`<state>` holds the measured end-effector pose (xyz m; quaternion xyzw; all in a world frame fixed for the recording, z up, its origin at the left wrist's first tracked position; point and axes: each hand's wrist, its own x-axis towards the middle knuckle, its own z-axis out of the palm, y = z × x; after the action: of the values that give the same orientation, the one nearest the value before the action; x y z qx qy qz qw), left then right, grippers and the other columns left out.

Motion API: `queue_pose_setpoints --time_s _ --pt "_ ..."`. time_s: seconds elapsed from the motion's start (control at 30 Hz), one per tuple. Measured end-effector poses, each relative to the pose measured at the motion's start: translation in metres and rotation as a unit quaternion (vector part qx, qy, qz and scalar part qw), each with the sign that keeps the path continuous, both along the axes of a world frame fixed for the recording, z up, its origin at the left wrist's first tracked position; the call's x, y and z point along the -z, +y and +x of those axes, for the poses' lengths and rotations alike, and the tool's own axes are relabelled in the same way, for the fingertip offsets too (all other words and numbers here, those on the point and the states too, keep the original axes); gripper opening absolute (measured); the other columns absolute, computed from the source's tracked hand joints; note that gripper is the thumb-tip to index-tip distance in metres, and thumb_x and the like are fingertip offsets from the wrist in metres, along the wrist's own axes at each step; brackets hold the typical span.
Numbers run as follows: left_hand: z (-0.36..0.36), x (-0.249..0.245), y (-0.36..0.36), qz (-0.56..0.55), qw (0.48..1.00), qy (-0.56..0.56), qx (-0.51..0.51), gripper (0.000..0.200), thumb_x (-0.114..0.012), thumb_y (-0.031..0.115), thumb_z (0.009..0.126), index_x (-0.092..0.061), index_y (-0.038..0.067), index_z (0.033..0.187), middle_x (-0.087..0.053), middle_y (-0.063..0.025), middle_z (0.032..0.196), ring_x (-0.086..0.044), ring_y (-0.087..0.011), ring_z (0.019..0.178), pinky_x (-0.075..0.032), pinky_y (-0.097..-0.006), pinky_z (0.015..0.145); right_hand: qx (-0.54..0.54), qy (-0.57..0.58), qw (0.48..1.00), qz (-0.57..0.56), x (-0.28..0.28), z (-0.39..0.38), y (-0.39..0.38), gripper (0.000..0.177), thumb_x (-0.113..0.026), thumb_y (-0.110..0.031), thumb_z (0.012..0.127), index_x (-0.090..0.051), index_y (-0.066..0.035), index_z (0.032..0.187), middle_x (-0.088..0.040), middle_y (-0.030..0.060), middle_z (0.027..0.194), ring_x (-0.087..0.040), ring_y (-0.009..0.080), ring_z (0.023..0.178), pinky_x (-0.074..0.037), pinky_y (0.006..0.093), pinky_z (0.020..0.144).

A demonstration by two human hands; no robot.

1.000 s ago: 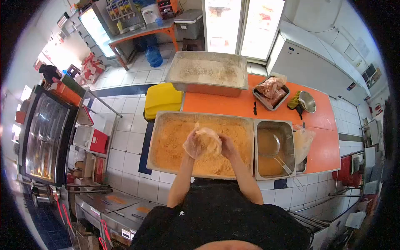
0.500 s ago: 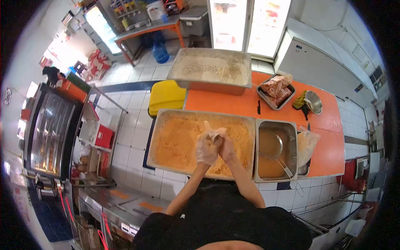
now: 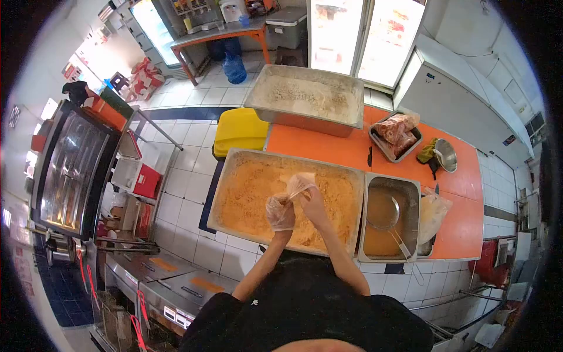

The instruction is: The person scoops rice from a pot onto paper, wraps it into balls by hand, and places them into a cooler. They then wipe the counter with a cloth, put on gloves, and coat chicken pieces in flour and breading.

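Both my hands are above a large metal pan (image 3: 218, 220) of orange-tan breading powder (image 3: 249, 182). My left hand (image 3: 280, 215), in a clear plastic glove, is closed, its fingers pinching thin clear plastic. That plastic looks like a second plastic glove (image 3: 301, 180), which stretches across to my right hand (image 3: 312, 202) and bunches loosely around its fingers. My right hand's wrist is bare, and the film blurs how its fingers are bent. To the right, a deep metal pan (image 3: 367, 234) holds brownish liquid, with a wire strainer (image 3: 384, 214) lying in it.
Behind stands another metal pan (image 3: 252, 105) of pale flour. On the orange table (image 3: 346, 145) are a tray of bagged meat (image 3: 396, 132), a metal bowl (image 3: 447, 155) beside a cloth, and a plastic bag (image 3: 435, 214). A yellow bin (image 3: 239, 132) stands left; fryers (image 3: 158, 287) are lower left.
My hands have separated slightly from being clasped together. The left moved down and left, and clear plastic now stretches up around my right hand. The view has shifted a little.
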<state>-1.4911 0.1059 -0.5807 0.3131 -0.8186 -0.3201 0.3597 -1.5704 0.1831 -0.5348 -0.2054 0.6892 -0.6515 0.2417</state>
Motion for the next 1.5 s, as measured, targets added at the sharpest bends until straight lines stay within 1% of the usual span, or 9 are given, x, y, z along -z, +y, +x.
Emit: queue_pose_setpoints --time_s 0.27,0.47,0.53,0.77,1.07,1.17,1.23,1.33,1.5 --pt "-0.009 -0.039 -0.005 -0.072 0.978 0.189 0.05 0.01 -0.068 0.014 0.079 -0.06 0.008 0.081 -0.06 -0.0114 0.082 -0.057 -0.0314 0.078 -0.046 -0.0394 0.069 0.009 0.383 0.923 0.037 0.037 0.0 -0.006 0.035 -0.059 -0.007 0.083 -0.053 -0.001 0.117 -0.053 0.0218 0.121 -0.053 0.038 0.108 -0.045 0.0453 0.088" --pt "-0.004 -0.054 -0.021 -0.099 0.982 0.06 0.149 0.019 -0.071 0.022 0.079 -0.064 0.008 0.088 -0.064 -0.0091 0.077 -0.061 -0.0298 0.079 -0.049 -0.0399 0.07 -0.041 0.038 0.998 -0.043 0.014 -0.021 -0.016 0.029 -0.063 -0.019 0.088 -0.056 -0.005 0.113 -0.064 0.0078 0.098 -0.061 0.0221 0.086 -0.05 0.0375 0.078" --pt "-0.002 -0.089 -0.013 0.157 0.971 -0.076 0.165 0.016 -0.067 0.023 0.082 -0.063 0.007 0.084 -0.062 -0.0114 0.076 -0.059 -0.0319 0.074 -0.048 -0.0404 0.067 -0.016 -0.427 0.862 -0.273 0.013 -0.023 -0.019 0.029 -0.054 -0.034 0.096 -0.06 -0.009 0.109 -0.064 0.0033 0.094 -0.061 0.0195 0.076 -0.052 0.0363 0.071" --pt "-0.018 -0.016 -0.023 -0.09 0.981 -0.084 0.15 0.014 -0.06 0.019 0.085 -0.058 0.006 0.081 -0.058 -0.0149 0.073 -0.057 -0.0351 0.071 -0.046 -0.0434 0.063 -0.05 -0.452 0.89 -0.041 0.074 -0.041 -0.038 0.052 -0.035 -0.051 0.099 -0.044 -0.011 0.131 -0.061 0.0009 0.095 -0.057 0.0107 0.065 -0.052 0.0258 0.059" --pt "0.013 -0.004 -0.023 -0.013 0.985 -0.055 0.161 0.01 -0.06 0.017 0.082 -0.058 0.007 0.082 -0.056 -0.0146 0.074 -0.057 -0.0334 0.074 -0.045 -0.0432 0.063 -0.137 -0.368 0.919 -0.032 0.054 -0.043 -0.038 0.061 -0.034 -0.052 0.099 -0.041 -0.007 0.139 -0.051 0.0089 0.132 -0.054 0.0283 0.109 -0.042 0.0398 0.098" --pt "0.021 0.02 -0.032 -0.163 0.966 -0.12 0.16 0.018 -0.063 0.021 0.083 -0.054 0.006 0.082 -0.054 -0.0135 0.078 -0.055 -0.0317 0.076 -0.044 -0.0436 0.064 -0.254 -0.051 0.947 0.192 0.046 -0.03 -0.023 0.05 -0.036 -0.039 0.1 -0.043 -0.005 0.135 -0.047 0.0118 0.139 -0.052 0.0295 0.116 -0.042 0.0407 0.098" --pt "0.03 0.022 -0.026 -0.13 0.964 -0.131 0.194 0.016 -0.062 0.02 0.083 -0.055 0.005 0.084 -0.055 -0.0139 0.076 -0.055 -0.0332 0.075 -0.044 -0.0434 0.066 -0.191 0.099 0.961 0.176 0.048 -0.017 -0.009 0.012 -0.051 -0.007 0.087 -0.054 -0.003 0.098 -0.054 0.0038 0.08 -0.051 0.0157 0.067 -0.042 0.031 0.06" --pt "0.035 -0.002 -0.019 -0.039 0.986 -0.1 0.129 0.015 -0.06 0.017 0.083 -0.056 0.003 0.082 -0.055 -0.0156 0.077 -0.057 -0.0355 0.072 -0.046 -0.0443 0.064 -0.097 -0.003 0.985 0.141 0.044 -0.006 -0.014 0.035 -0.056 -0.026 0.089 -0.056 -0.001 0.115 -0.058 0.0191 0.115 -0.054 0.0341 0.11 -0.044 0.0415 0.092" --pt "0.026 -0.013 -0.014 -0.017 0.991 0.003 0.134 0.014 -0.065 0.017 0.081 -0.057 0.007 0.085 -0.057 -0.0149 0.08 -0.056 -0.035 0.074 -0.046 -0.0432 0.064 -0.123 0.315 0.935 0.108 0.09 0.019 -0.005 0.015 -0.059 -0.01 0.084 -0.057 -0.002 0.096 -0.06 0.0141 0.087 -0.059 0.0224 0.088 -0.047 0.0354 0.079"
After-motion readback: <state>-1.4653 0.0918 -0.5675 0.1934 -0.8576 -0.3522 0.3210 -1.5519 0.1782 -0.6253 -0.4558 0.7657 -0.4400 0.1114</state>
